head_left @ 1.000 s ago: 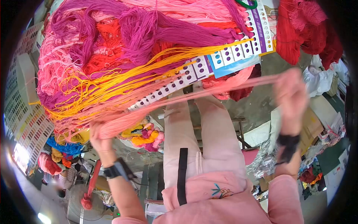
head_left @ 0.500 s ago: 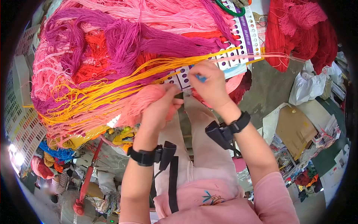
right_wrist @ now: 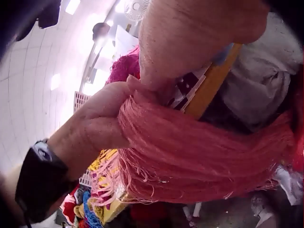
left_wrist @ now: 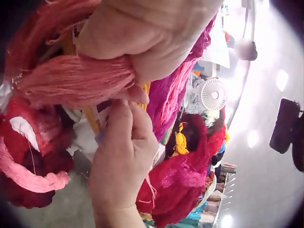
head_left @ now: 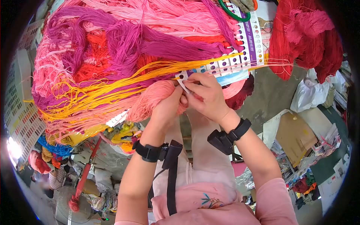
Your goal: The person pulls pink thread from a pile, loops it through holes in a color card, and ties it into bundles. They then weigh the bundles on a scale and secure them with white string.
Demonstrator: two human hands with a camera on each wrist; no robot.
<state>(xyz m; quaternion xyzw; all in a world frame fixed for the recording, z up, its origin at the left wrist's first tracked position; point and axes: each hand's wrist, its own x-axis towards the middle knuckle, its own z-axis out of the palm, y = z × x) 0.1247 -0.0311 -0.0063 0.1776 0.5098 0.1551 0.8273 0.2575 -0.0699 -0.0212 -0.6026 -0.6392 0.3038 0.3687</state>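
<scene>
My left hand (head_left: 168, 106) grips a thick bundle of coral-pink thread (head_left: 152, 100), which bulges out beside the thumb; the left wrist view shows the bundle (left_wrist: 76, 83) from close by. Right against it, my right hand (head_left: 210, 93) pinches a white punched card (head_left: 182, 83) between thumb and fingertips, at the row of hole cards. Much of the card is hidden by the fingers. In the right wrist view the left hand (right_wrist: 95, 121) wraps the top of the coral bundle while the right hand (right_wrist: 204, 35) meets it at the fingertips.
Magenta hanks (head_left: 127, 41), yellow strands (head_left: 105, 86) and pink thread cover the work surface. Punched white cards (head_left: 225, 66) line its near edge. Thin pink strands (head_left: 273, 63) reach toward red hanks (head_left: 285, 37) hanging at the right. A cardboard piece (head_left: 296, 133) and a fan (head_left: 75, 202) stand below.
The right hand has come in from far right, where it drew pink strands out taut, to meet the left. The left hand has moved rightward with the coral bundle. The right now pinches a white card.
</scene>
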